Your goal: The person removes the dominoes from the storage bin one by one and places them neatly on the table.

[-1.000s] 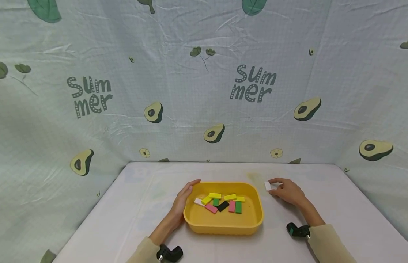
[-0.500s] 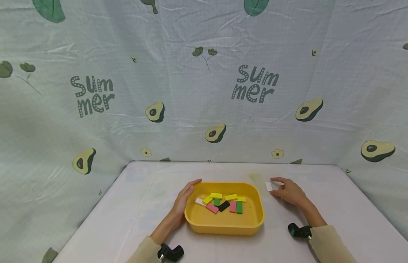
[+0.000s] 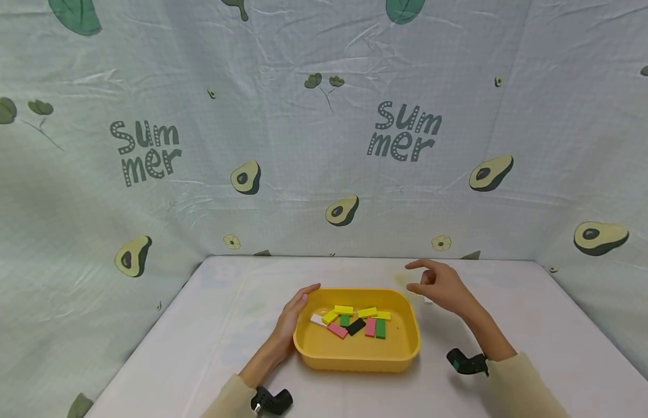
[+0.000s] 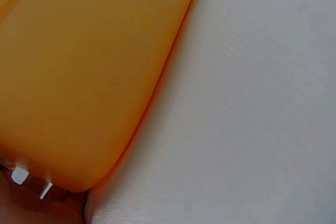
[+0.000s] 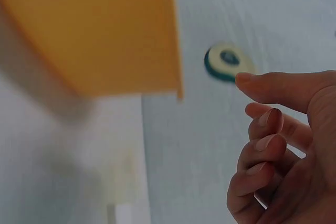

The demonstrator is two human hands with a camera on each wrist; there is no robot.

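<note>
A yellow tray (image 3: pixel 355 363) stands mid-table and holds several small flat blocks (image 3: pixel 355 322) in yellow, green, pink, black and white. My left hand (image 3: pixel 292 313) rests with relaxed fingers against the tray's left rim; in the left wrist view its fingertips (image 4: pixel 31 182) show beside the tray wall (image 4: pixel 79 77). To the tray's right, my right hand (image 3: pixel 436 284) hovers above the table, index finger out and the other fingers loosely curled, holding nothing. A white block (image 3: pixel 427 301) on the table is mostly hidden under that hand. The right wrist view shows the empty right hand (image 5: pixel 283 150) near the tray (image 5: pixel 94 30).
The white table (image 3: pixel 512 325) is enclosed at the back and on both sides by a pale cloth printed with avocados (image 3: pixel 345 210). A black wrist camera sits on each forearm, left (image 3: pixel 272 400) and right (image 3: pixel 466 363).
My right hand has let go of the white block, risen off the table and shifted left towards the tray's far corner. The left hand and the tray have stayed put.
</note>
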